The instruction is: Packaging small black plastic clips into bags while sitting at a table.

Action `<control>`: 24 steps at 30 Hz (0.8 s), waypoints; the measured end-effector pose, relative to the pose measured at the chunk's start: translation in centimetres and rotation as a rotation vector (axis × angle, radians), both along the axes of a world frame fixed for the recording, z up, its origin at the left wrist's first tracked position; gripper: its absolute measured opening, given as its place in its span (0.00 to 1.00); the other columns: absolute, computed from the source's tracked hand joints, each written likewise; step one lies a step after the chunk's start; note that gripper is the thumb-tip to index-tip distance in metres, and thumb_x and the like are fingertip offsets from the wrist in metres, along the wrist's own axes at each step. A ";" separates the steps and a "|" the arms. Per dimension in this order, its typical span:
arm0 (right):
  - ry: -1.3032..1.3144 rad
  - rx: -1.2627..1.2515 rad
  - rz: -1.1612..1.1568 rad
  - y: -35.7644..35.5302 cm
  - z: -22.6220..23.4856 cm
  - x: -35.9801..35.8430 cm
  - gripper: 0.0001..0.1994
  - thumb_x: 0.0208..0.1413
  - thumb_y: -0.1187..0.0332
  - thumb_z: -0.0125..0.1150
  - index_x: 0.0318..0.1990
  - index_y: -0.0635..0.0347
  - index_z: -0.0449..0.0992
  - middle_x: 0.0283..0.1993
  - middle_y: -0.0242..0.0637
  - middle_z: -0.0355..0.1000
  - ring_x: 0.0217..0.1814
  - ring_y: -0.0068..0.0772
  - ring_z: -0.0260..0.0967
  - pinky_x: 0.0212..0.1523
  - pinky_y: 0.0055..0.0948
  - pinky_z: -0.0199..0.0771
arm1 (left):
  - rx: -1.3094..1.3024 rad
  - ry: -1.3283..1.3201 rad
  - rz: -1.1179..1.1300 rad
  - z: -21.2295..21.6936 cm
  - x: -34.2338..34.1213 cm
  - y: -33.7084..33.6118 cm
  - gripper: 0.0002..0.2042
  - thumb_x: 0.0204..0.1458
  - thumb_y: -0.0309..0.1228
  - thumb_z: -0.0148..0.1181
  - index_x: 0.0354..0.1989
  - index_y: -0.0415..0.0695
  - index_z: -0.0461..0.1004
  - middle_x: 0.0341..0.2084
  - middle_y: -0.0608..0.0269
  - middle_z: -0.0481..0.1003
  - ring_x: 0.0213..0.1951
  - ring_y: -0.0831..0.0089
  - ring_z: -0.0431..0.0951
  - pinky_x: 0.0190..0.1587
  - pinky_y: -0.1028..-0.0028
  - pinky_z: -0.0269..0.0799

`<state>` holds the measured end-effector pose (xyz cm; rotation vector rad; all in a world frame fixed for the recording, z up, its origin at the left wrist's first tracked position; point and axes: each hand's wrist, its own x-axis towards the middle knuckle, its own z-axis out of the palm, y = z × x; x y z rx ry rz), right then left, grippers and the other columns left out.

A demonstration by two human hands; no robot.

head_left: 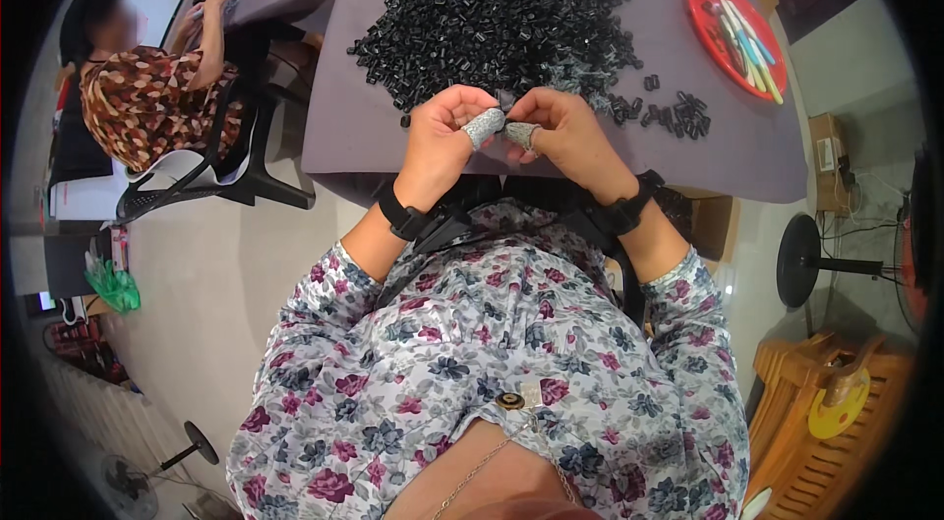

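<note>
Hands meet at the near edge of a grey-covered worktop (393,127). The left hand (442,132) and right hand (565,132) are both closed in a pinch, fingertips touching, each thumb wearing a grey fabric cot. Between the fingertips sits a small dark piece (505,104), largely hidden, so its exact shape cannot be told. Just beyond the hands lies a large heap of small black parts (492,14); a smaller cluster of the same parts (674,112) lies near the right hand, and a red tray (710,38) holding pale sticks rests further right. A second person (147,87) in a patterned top sits at a neighbouring table to the left.

Likely risks: the held piece is pinched right over the worktop's edge, so a slip of the covered thumbs would probably drop it into the lap or onto the floor. A forward sweep of either wrist could scatter the heap.
</note>
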<state>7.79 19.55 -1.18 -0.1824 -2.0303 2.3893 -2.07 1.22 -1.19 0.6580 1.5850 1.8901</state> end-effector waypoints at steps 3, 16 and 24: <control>0.074 -0.044 -0.017 -0.2 -1.0 -0.2 0.10 0.59 0.81 0.57 0.48 0.69 0.77 0.41 0.40 0.81 0.39 0.26 0.81 0.37 0.24 0.83 | 0.022 -0.079 0.000 -0.5 -0.5 -0.1 0.07 0.60 0.23 0.64 0.46 0.40 0.78 0.33 0.69 0.80 0.32 0.84 0.78 0.36 0.83 0.73; 0.173 0.013 -0.130 -1.5 -0.8 0.5 0.20 0.55 0.85 0.60 0.55 0.64 0.79 0.42 0.32 0.78 0.40 0.19 0.75 0.40 0.22 0.78 | 0.075 -0.056 0.066 0.4 -0.1 0.1 0.05 0.62 0.24 0.62 0.45 0.38 0.77 0.34 0.63 0.82 0.32 0.80 0.80 0.37 0.80 0.76; 0.242 0.248 -0.190 -1.7 0.5 1.5 0.20 0.53 0.85 0.61 0.54 0.61 0.80 0.38 0.26 0.73 0.41 0.16 0.70 0.43 0.20 0.74 | 0.071 -0.067 0.035 0.5 -0.5 -0.4 0.08 0.62 0.24 0.62 0.48 0.38 0.76 0.40 0.54 0.84 0.36 0.72 0.83 0.39 0.77 0.78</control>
